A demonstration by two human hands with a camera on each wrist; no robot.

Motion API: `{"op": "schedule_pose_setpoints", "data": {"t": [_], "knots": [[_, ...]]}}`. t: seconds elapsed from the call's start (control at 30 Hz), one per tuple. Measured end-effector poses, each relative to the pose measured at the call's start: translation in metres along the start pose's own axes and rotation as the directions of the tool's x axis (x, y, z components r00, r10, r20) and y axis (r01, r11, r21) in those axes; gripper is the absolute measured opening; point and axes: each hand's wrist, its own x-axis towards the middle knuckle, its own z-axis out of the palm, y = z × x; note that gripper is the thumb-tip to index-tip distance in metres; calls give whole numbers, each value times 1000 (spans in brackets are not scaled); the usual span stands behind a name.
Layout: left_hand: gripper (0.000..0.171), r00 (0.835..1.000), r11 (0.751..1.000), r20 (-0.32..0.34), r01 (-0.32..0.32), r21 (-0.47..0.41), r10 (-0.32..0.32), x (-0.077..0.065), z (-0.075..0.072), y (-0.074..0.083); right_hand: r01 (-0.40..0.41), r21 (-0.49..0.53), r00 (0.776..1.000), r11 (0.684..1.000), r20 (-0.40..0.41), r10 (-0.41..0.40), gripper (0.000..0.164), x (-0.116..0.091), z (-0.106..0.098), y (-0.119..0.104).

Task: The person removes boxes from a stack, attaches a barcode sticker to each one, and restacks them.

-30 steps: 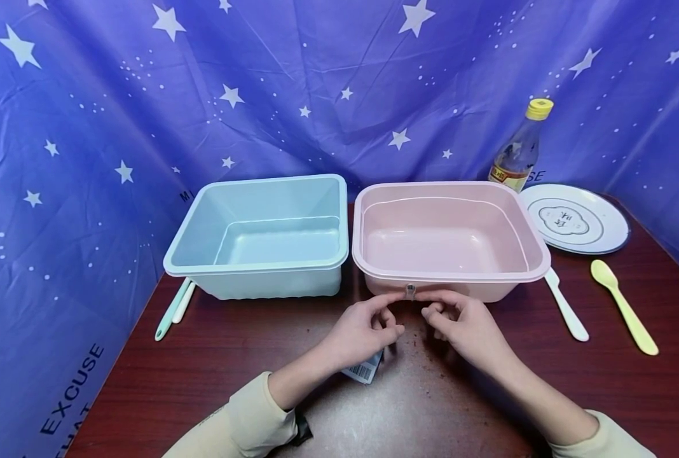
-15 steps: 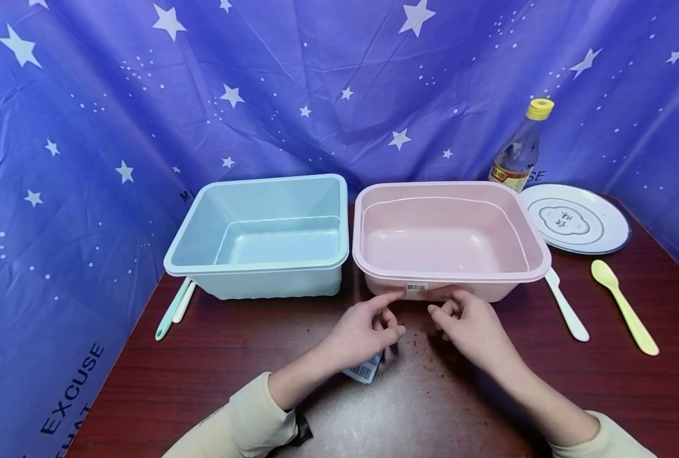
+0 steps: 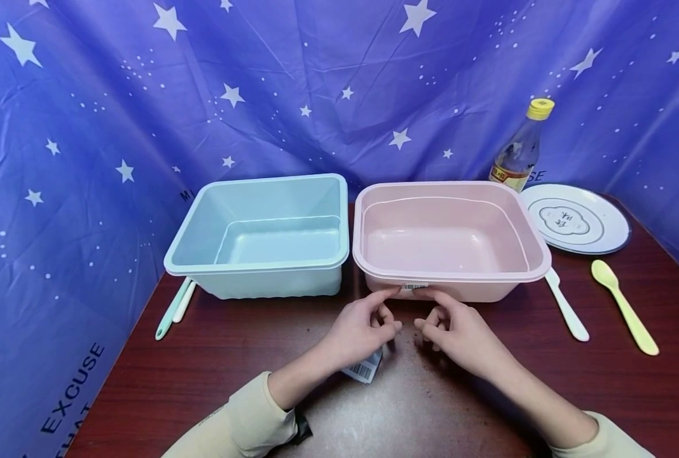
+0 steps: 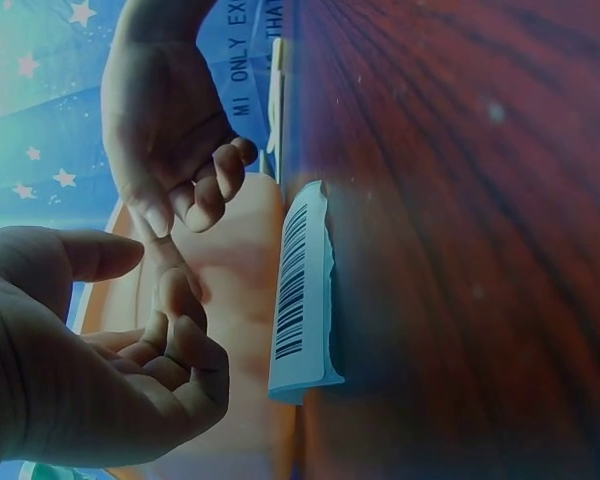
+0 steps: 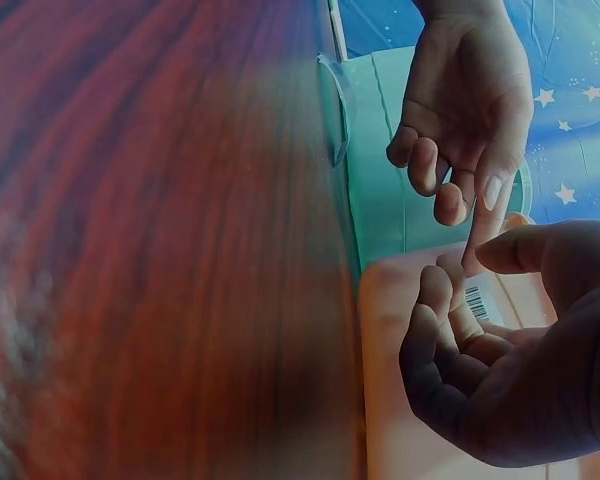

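A pink plastic basin (image 3: 459, 289) bears a small barcode sticker (image 3: 414, 287) on its front wall. My left hand (image 3: 362, 327) touches the sticker's left end with an outstretched index finger. From the other side, the index finger of my right hand (image 3: 459, 331) presses on the right end. Both hands keep their remaining fingers loosely bent, holding nothing. In the right wrist view part of the barcode sticker (image 5: 476, 302) shows between the fingers. On the table beneath my left hand lies a folded barcode sheet (image 4: 305, 290), partly hidden by that hand in the head view.
A light blue basin (image 3: 276, 270) stands left of the pink one, two slim handles (image 3: 172, 318) beside it. To the right are a white knife (image 3: 568, 312), a yellow spoon (image 3: 628, 312), a white plate (image 3: 603, 222) and a yellow-capped bottle (image 3: 517, 159). A starry blue curtain (image 3: 294, 83) hangs behind.
The sticker, first bent between both fingertips, now lies flat on the basin wall. My right index finger slid right along it, then came back left. The left hand barely shifted.
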Motion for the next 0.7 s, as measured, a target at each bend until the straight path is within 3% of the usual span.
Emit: {"op": "schedule_pose_setpoints", "data": {"t": [0.23,0.37,0.7], "knots": [[48,999,998,-24,46,54,-44,1,-1,-1,-3,10,1000,1000,7,3,41,0,0,1],[43,999,999,-7,35,36,-35,1,0,-2,-6,15,1000,1000,5,6,43,0,0,1],[54,1000,1000,28,5,12,-6,0,-5,-3,32,26,999,999,30,-32,43,0,1,1]]}}
